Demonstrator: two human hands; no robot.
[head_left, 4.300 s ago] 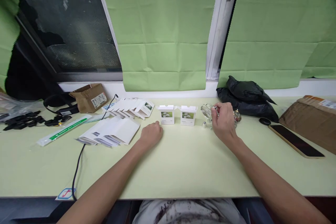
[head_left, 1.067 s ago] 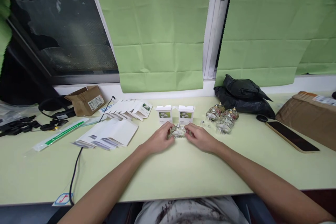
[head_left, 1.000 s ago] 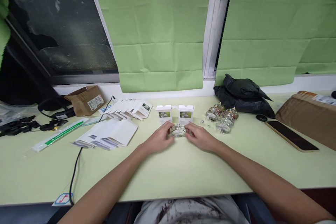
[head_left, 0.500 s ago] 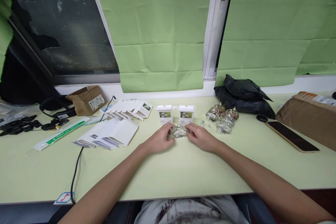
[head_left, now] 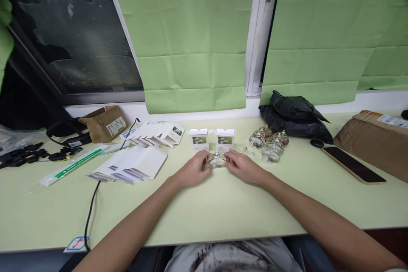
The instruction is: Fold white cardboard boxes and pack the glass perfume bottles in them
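Observation:
A small clear glass perfume bottle (head_left: 217, 160) stands on the table in front of me, its narrow neck pointing up. My left hand (head_left: 195, 169) grips its left side between thumb and curled fingers. On the opposite side, my right hand (head_left: 244, 167) pinches the bottle with thumb and forefinger. Just behind it are two upright white boxes, a left box (head_left: 199, 139) and a right box (head_left: 225, 139), each with a picture on its front. Several similar bottles (head_left: 273, 149) with gold-coloured tops lie to the right, beside a few small clear stoppers (head_left: 245, 149).
To the left lie flattened white cartons (head_left: 140, 162), a cable (head_left: 92, 208), a green-and-white packet (head_left: 76, 163) and an open cardboard box (head_left: 103, 124). At right are black plastic bags (head_left: 293, 117), a phone (head_left: 353, 165), a round black cap (head_left: 316, 143) and a large brown parcel (head_left: 371, 144).
The view has shifted very slightly. Both hands keep the same hold on the perfume bottle, and nothing else has visibly moved.

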